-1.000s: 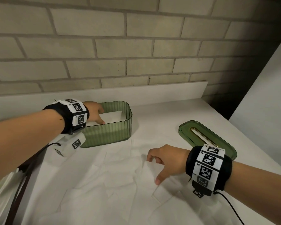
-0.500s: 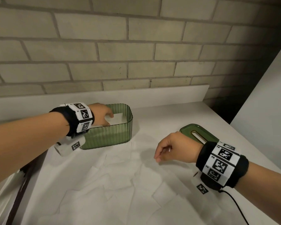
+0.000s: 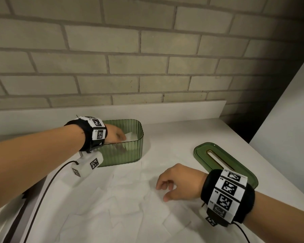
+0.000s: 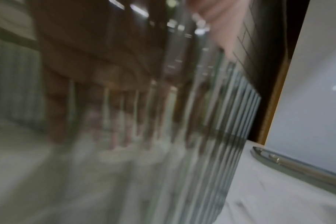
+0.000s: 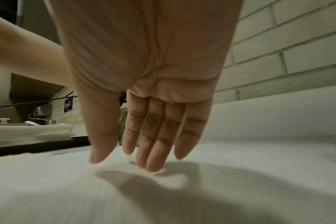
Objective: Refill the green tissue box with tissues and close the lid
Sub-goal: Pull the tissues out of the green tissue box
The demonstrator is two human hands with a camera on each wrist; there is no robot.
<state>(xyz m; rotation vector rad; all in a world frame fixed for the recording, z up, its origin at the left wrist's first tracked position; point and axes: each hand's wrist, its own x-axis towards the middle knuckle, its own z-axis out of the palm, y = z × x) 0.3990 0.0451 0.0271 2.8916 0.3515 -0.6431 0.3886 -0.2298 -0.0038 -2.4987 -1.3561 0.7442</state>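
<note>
The green ribbed tissue box point(image 3: 130, 153) stands open at the back left of the white table, with white tissues point(image 3: 133, 135) inside. My left hand point(image 3: 122, 137) reaches into it, fingers lying on those tissues; the left wrist view shows the fingers point(image 4: 125, 121) blurred through the box wall point(image 4: 230, 136). The green lid point(image 3: 216, 160) with a gold slot lies flat to the right, seen edge-on as the lid point(image 4: 297, 168). My right hand point(image 3: 162, 192) is over loose tissues point(image 3: 130, 207). Its straight fingertips point(image 5: 150, 166) touch a sheet and hold nothing.
A brick wall point(image 3: 147, 67) and a white upstand point(image 3: 165, 109) close the back. A white panel point(image 3: 288, 120) stands at the right. A stack of folded tissues point(image 5: 29, 133) lies to the left. A dark gap point(image 3: 25, 216) marks the table's left edge.
My right hand lifted off the loose tissues half a second ago and has come back down with fingertips on a sheet. My left hand has pushed further into the box.
</note>
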